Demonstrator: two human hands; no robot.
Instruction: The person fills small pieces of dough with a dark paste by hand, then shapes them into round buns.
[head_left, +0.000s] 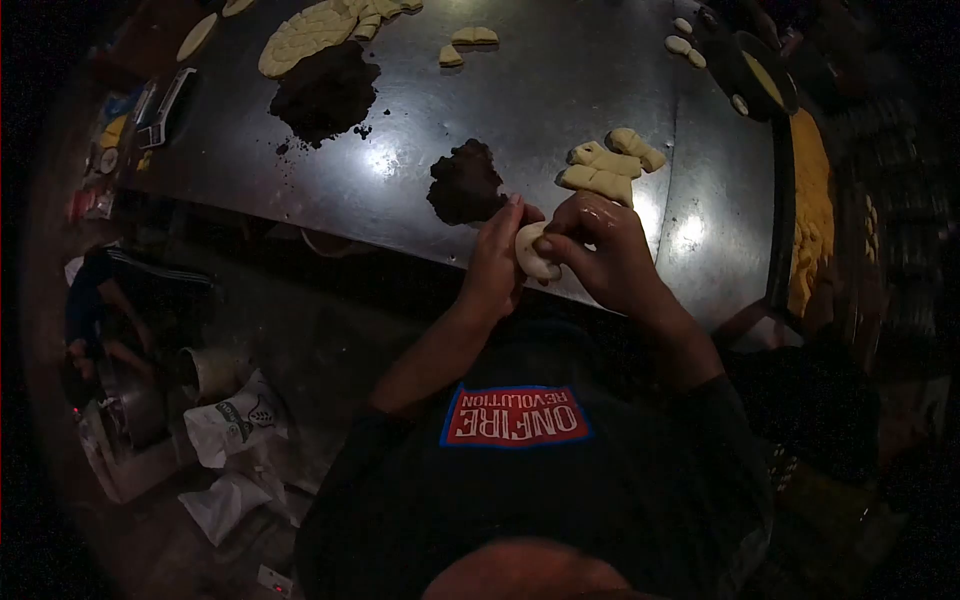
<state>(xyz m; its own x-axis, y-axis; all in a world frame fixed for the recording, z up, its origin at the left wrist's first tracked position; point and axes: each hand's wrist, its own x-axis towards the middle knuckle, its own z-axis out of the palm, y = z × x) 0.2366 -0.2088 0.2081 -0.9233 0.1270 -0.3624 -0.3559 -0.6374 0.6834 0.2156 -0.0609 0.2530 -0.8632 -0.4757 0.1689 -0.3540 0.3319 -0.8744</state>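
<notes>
A small round piece of pale dough [537, 256] is held between my two hands, just over the near edge of the metal table [520, 90]. My left hand [494, 262] cups it from the left, thumb up. From the other side my right hand [606, 248] pinches its upper edge between thumb and curled fingers. Whether anything is inside the dough cannot be seen. Right beyond my left fingers lies a dark crumbly mound [466, 184]. Several cut dough pieces [602, 172] sit beyond my right hand.
A larger dark crumbly pile [325, 95] lies farther left, beside a sectioned dough slab [308, 40]. Small white dough balls [679, 45] are at the far right. A yellow-filled tray [808, 215] borders the right side. Another person [105, 310] and white sacks [236, 420] are at left below.
</notes>
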